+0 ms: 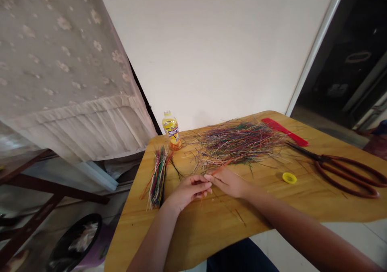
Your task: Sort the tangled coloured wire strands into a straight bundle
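Orange strand (222, 167) is sitting at the fingertips of my right hand (226, 182) (too thin for me to confirm a pinch from here), while my left hand (189, 191) is curling just beside it, near a bundle of coloured strands (159, 179) and a tangled heap of strands (238, 143).

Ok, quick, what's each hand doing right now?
Left hand: closed, apparently pinching a thin orange strand.
Right hand: closed, apparently pinching the same strand.
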{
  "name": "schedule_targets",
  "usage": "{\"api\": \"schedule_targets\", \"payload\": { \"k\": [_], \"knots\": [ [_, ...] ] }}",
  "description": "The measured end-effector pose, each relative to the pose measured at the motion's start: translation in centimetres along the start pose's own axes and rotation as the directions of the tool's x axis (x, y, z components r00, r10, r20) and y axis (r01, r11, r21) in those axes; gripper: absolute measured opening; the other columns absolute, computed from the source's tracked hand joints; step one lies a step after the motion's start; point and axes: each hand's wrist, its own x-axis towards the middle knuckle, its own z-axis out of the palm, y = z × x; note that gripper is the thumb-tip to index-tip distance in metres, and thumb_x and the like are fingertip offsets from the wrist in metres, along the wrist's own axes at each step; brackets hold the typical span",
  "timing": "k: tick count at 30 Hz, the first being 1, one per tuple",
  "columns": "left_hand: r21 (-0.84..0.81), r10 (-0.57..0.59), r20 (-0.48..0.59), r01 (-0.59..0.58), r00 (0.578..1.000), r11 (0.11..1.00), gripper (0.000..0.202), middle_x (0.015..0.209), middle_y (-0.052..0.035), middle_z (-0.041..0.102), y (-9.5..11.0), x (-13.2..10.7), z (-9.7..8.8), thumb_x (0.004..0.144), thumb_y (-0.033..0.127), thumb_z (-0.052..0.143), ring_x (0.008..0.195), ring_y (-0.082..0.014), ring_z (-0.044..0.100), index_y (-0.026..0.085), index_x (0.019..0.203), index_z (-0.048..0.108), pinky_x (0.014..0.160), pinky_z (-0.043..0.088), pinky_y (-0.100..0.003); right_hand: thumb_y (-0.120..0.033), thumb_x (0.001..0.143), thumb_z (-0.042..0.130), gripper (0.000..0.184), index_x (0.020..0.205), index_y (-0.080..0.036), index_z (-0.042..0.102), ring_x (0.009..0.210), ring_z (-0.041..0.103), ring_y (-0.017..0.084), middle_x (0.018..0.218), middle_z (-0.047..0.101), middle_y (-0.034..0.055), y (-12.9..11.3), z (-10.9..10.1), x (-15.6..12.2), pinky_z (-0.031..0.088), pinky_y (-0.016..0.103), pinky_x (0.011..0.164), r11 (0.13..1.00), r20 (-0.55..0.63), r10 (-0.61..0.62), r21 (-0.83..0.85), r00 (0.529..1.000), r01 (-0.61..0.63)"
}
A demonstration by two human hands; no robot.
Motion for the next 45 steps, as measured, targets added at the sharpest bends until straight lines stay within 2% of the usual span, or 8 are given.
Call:
{"api": "schedule_targets", "payload": {
  "k": [3,6,15,18,24,32,38,45],
  "knots": [
    [0.408,0.278,-0.151,-0.197,0.948,0.892,0.023,0.069,-0.0011,0.065,0.2,0.3,0.1,0.072,0.039,0.066,0.055,-0.0104,0.051,0.016,0.075,0.064,0.053,0.038,-0.023,-0.057,0.092,0.023,0.054,0.062,-0.018,0.045,0.061,0.044,0.013,0.061,0.047,-0.0003,1.0,0.8,0.2,0.038,0.027,0.061,0.978,-0.115,0.162,0.149,0.980,-0.145],
    [0.758,0.497,-0.110,-0.251,0.861,0.602,0.011,0.073,-0.0010,0.066,0.3,0.2,0.1,0.079,0.028,0.059,0.062,-0.0132,0.055,0.018,0.078,0.065,0.060,0.041,-0.025,-0.067,0.086,0.028,0.056,0.059,-0.019,0.041,0.054,0.036,0.011,0.056,0.038,-0.0029,2.0,1.5,0.4,0.032,0.026,0.053,0.905,-0.088,0.296,0.344,0.951,-0.250],
    [0.999,0.531,0.046,-0.050,0.846,-0.006,0.012,0.085,-0.0050,0.068,0.5,-0.5,0.6,0.086,0.018,0.052,0.079,-0.0194,0.063,0.020,0.089,0.063,0.066,0.048,-0.028,-0.071,0.077,0.039,0.056,0.056,-0.020,0.035,0.049,0.026,0.009,0.051,0.028,-0.0058,3.0,2.0,0.7,0.023,0.025,0.047,0.779,0.012,0.406,0.519,0.914,-0.353],
    [0.994,0.523,0.069,-0.014,0.849,-0.108,0.013,0.081,-0.0052,0.068,0.4,-0.4,0.9,0.087,0.018,0.050,0.076,-0.0198,0.063,0.019,0.087,0.063,0.062,0.048,-0.028,-0.069,0.080,0.035,0.054,0.056,-0.021,0.034,0.049,0.027,0.010,0.052,0.029,-0.0052,2.8,1.9,0.8,0.023,0.026,0.048,0.816,-0.004,0.401,0.456,0.916,-0.355],
    [0.996,0.573,0.082,-0.087,0.815,-0.018,0.015,0.087,-0.0045,0.070,0.2,-0.4,0.4,0.087,0.019,0.051,0.078,-0.0191,0.065,0.019,0.092,0.064,0.063,0.048,-0.027,-0.064,0.086,0.029,0.053,0.056,-0.020,0.034,0.055,0.032,0.012,0.055,0.033,-0.0033,2.0,1.1,0.7,0.027,0.028,0.055,0.906,-0.059,0.342,0.285,0.938,-0.313],
    [0.954,0.642,0.021,-0.208,0.766,0.217,0.015,0.080,-0.0027,0.070,-0.2,0.0,0.2,0.087,0.021,0.052,0.072,-0.0160,0.065,0.022,0.085,0.067,0.065,0.047,-0.025,-0.068,0.084,0.030,0.054,0.059,-0.021,0.034,0.055,0.030,0.012,0.057,0.031,-0.0039,1.9,1.1,0.6,0.026,0.027,0.053,0.879,-0.027,0.355,0.350,0.935,-0.323],
    [0.894,0.692,-0.026,-0.293,0.721,0.338,0.014,0.070,-0.0010,0.066,-0.2,0.0,0.0,0.087,0.026,0.052,0.062,-0.0136,0.059,0.020,0.079,0.064,0.057,0.043,-0.022,-0.071,0.080,0.036,0.053,0.064,-0.021,0.038,0.055,0.030,0.011,0.059,0.033,-0.0042,1.1,1.1,0.5,0.026,0.028,0.054,0.796,0.015,0.350,0.523,0.937,-0.305],
    [0.809,0.678,-0.091,-0.342,0.730,0.477,0.016,0.069,0.0003,0.060,0.0,-0.1,0.3,0.086,0.027,0.050,0.061,-0.0124,0.053,0.019,0.075,0.059,0.055,0.040,-0.021,-0.070,0.071,0.052,0.053,0.062,-0.020,0.039,0.054,0.025,0.009,0.058,0.030,-0.0059,0.8,1.1,1.0,0.022,0.026,0.052,0.606,0.106,0.346,0.734,0.932,-0.308]
  ]
}}
